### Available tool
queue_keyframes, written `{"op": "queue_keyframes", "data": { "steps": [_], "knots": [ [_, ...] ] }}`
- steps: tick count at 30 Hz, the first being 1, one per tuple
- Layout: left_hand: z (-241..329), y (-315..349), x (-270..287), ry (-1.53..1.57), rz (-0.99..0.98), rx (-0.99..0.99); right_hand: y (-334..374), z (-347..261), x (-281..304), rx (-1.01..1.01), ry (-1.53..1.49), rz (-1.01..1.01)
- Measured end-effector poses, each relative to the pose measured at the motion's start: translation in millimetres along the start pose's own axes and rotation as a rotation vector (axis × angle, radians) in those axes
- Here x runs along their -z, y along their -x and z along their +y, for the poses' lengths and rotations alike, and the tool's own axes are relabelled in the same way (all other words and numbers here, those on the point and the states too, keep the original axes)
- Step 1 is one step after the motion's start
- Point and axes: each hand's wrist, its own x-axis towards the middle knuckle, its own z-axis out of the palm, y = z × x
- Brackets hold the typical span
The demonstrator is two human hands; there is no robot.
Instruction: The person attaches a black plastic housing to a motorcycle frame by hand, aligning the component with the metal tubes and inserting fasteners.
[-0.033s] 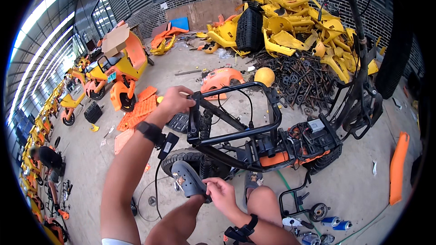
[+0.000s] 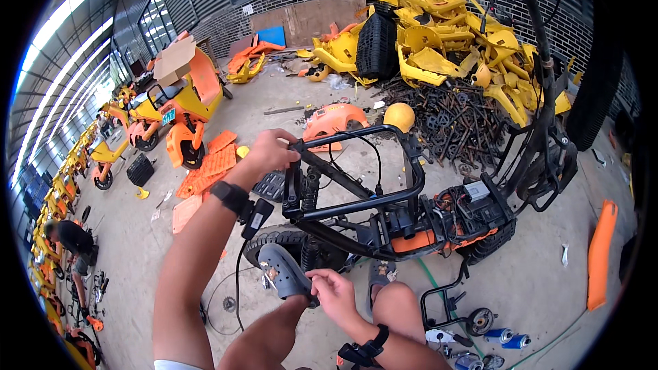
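Note:
A stripped black scooter frame (image 2: 370,203) stands before me, its wiring and a tilted rear wheel (image 2: 277,236) exposed. At its upper left corner my left hand (image 2: 273,153) curls its fingers over the end of the bar. My right hand (image 2: 334,293) is low in front, fingers bent and pinched together at the heel of a grey clog (image 2: 282,273) on my foot; what they hold, if anything, I cannot make out. A black shock absorber (image 2: 310,192) sits below the left hand. An orange piece (image 2: 415,240) shows beneath the electrics (image 2: 473,199).
Yellow body panels (image 2: 439,34) and dark metal parts (image 2: 445,120) are heaped by the brick wall. Orange panels (image 2: 205,164) lie left, near parked scooters (image 2: 179,109). Blue cans (image 2: 515,340) and a small wheel (image 2: 482,320) lie at lower right. A person (image 2: 74,243) bends over at far left.
My left hand has shifted very slightly on the frame's corner. The right hand stays at the clog's heel.

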Motion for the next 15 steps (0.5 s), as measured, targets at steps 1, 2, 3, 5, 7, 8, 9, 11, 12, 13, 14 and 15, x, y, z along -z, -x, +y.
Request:
{"op": "queue_keyframes", "data": {
  "steps": [1, 2, 3, 5, 7, 8, 9, 11, 12, 13, 14, 15],
  "knots": [
    [5, -3, -4, -0.066, -0.028, -0.013, 1, 0, -1, -0.019, -0.021, -0.01],
    [13, -7, -9, -0.13, -0.042, -0.068, 0, -1, 0, -0.011, -0.015, -0.004],
    [21, -9, -15, -0.194, -0.057, -0.118, 0, -1, 0, -0.008, -0.011, 0.001],
    [35, -6, -23, -0.307, -0.074, -0.23, 0, 1, 0, -0.001, -0.016, -0.001],
    [46, 3, -33, -0.357, -0.023, -0.373, 0, 5, 0, 0.008, -0.03, -0.012],
    [48, 6, -36, -0.384, 0.004, -0.447, 0, 5, 0, 0.004, -0.027, -0.011],
    [49, 11, -39, -0.401, 0.014, -0.538, 0, 6, -1, 0.0, -0.023, -0.011],
    [55, 27, -45, -0.395, 0.033, -0.59, 1, 5, 0, -0.002, -0.016, -0.003],
    [60, 36, -49, -0.389, 0.039, -0.619, 1, 4, 1, 0.0, -0.013, 0.005],
    [64, 43, -51, -0.388, 0.047, -0.68, 0, 3, 3, 0.001, -0.009, 0.013],
    [71, 55, -52, -0.395, 0.031, -0.701, 1, 2, 2, -0.005, -0.018, 0.011],
    [77, 68, -53, -0.401, 0.015, -0.721, 2, 1, 1, -0.012, -0.026, 0.007]
  ]
}}
